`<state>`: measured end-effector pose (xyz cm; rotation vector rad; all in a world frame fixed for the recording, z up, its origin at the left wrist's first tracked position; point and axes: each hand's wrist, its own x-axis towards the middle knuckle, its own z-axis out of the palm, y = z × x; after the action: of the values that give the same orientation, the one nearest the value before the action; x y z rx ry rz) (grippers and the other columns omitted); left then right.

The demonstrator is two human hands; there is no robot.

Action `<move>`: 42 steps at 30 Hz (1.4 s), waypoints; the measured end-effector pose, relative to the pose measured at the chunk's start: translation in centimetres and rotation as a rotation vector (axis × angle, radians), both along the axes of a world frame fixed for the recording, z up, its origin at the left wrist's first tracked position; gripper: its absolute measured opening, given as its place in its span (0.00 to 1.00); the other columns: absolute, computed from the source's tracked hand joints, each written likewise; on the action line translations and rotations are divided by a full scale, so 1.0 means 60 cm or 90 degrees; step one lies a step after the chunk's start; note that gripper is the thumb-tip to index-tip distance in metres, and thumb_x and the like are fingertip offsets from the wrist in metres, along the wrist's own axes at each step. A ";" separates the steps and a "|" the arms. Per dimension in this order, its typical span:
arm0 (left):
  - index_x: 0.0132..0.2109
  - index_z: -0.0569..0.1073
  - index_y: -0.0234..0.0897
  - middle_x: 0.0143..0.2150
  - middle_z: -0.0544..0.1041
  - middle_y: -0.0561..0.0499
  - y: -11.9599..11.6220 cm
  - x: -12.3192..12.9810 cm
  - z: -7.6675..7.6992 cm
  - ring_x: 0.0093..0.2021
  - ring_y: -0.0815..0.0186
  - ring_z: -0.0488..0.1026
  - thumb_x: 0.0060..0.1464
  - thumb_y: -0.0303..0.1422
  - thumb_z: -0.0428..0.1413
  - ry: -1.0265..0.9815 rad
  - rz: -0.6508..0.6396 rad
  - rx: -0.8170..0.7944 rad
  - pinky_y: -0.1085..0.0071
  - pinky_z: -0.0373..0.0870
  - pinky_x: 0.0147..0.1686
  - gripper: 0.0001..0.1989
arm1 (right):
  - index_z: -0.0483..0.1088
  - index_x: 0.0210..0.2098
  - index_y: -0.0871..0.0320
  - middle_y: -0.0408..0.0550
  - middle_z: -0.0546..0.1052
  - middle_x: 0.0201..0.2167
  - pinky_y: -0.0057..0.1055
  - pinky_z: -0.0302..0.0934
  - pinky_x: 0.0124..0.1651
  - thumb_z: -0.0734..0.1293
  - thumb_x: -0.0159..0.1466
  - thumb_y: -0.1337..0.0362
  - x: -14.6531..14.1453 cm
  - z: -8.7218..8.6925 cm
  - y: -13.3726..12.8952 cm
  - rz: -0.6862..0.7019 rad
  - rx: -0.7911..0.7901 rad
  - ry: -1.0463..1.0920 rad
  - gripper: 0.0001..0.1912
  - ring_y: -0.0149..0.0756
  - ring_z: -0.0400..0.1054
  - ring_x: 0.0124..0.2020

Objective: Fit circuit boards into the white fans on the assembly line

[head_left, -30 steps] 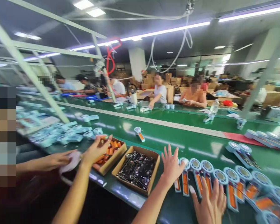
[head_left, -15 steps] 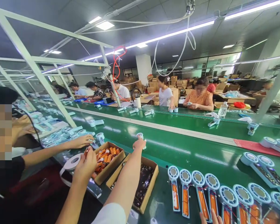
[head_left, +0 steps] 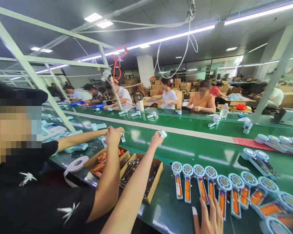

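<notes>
My left hand (head_left: 156,139) reaches far out over the green belt, its fingers closed around a light-blue handheld fan housing (head_left: 162,133). Most of that housing's handle is hidden from me. Close to me, my right hand (head_left: 208,216) is open with fingers spread, a white cover on the thumb tip. It is beside a row of light-blue fan housings (head_left: 224,183), whose round heads point away from me and whose handles hold orange batteries and thin red wires. The fingertips overlap the lower ends of the nearest handles; whether they touch cannot be seen.
A cardboard box of dark small parts (head_left: 158,175) stands under my left forearm, next to a box of orange batteries (head_left: 124,158). At left a co-worker in black (head_left: 51,195) reaches across, near a white tape roll (head_left: 78,163). More housings (head_left: 261,159) lie at right.
My left hand has moved right and farther out, now lifting the housing. My right hand has come further into view with fingers spread. The co-worker's arms have moved toward the belt.
</notes>
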<state>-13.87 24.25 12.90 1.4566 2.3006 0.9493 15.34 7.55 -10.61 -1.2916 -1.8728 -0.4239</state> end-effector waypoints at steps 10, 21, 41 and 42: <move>0.68 0.57 0.30 0.45 0.76 0.38 -0.266 0.147 -0.174 0.51 0.51 0.75 0.61 0.20 0.47 0.070 -0.090 0.094 0.55 0.71 0.51 0.29 | 0.67 0.53 0.57 0.60 0.71 0.54 0.51 0.67 0.55 0.58 0.69 0.69 -0.021 0.095 -0.069 0.075 -0.055 0.074 0.14 0.52 0.64 0.60; 0.71 0.52 0.35 0.62 0.70 0.35 -0.236 0.122 -0.273 0.63 0.53 0.70 0.59 0.20 0.44 0.124 -0.135 0.118 0.58 0.71 0.56 0.34 | 0.66 0.63 0.65 0.66 0.70 0.62 0.61 0.52 0.64 0.65 0.62 0.72 -0.162 0.130 0.008 0.052 -0.240 -0.137 0.29 0.63 0.58 0.66; 0.56 0.74 0.35 0.53 0.80 0.39 -0.349 0.017 -0.175 0.54 0.54 0.77 0.62 0.22 0.45 0.177 -0.152 0.089 0.57 0.74 0.55 0.20 | 0.64 0.64 0.53 0.60 0.54 0.71 0.61 0.58 0.61 0.64 0.67 0.64 -0.081 0.111 -0.114 0.156 -0.135 -0.148 0.25 0.64 0.50 0.69; 0.55 0.75 0.34 0.56 0.78 0.38 -0.332 -0.001 -0.175 0.59 0.51 0.73 0.59 0.20 0.47 0.231 -0.141 0.046 0.53 0.70 0.59 0.21 | 0.66 0.62 0.54 0.60 0.56 0.70 0.61 0.58 0.61 0.63 0.67 0.65 -0.082 0.114 -0.110 0.157 -0.137 -0.151 0.24 0.64 0.51 0.69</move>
<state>-13.94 4.32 2.37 2.0070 2.2899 0.7622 10.40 0.94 -3.78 -1.1669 -2.2972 -0.2580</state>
